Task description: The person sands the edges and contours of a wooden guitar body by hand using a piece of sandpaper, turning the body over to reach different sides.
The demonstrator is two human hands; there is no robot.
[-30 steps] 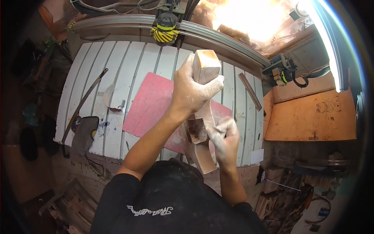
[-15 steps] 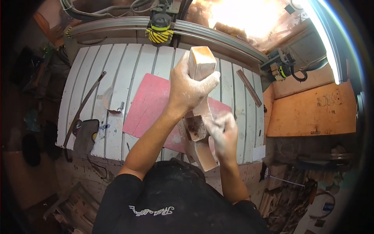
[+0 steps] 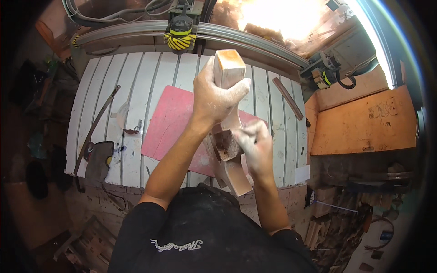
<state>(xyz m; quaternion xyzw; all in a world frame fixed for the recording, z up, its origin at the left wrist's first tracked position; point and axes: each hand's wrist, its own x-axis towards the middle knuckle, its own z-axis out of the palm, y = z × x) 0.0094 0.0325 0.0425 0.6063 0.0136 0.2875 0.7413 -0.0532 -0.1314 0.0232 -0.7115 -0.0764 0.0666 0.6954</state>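
My left hand [image 3: 218,98], dusted white, is wrapped around the upper part of a long shaped wooden piece [image 3: 230,73] with a squared, orange-topped end. The piece slants down toward me above the bench, and its lower part has a dark hollow or notch and a curved pale end. My right hand [image 3: 256,148] is curled closed against the right side of the wood, beside the notch. Motion blurs its fingers slightly, and whatever they may pinch is hidden. Beneath the piece lies a flat pink sheet [image 3: 168,123].
The white slatted bench [image 3: 98,91] carries a long dark bar [image 3: 98,123], a grey cloth-like piece [image 3: 100,159] at left and a brown strip [image 3: 288,98] at right. A metal rail [image 3: 246,38] with a machine head [image 3: 180,34] spans the back. An orange panel [image 3: 359,120] stands at right.
My right hand has moved slightly up and left along the wood's edge. My left hand keeps its hold; the whole view has shifted a little.
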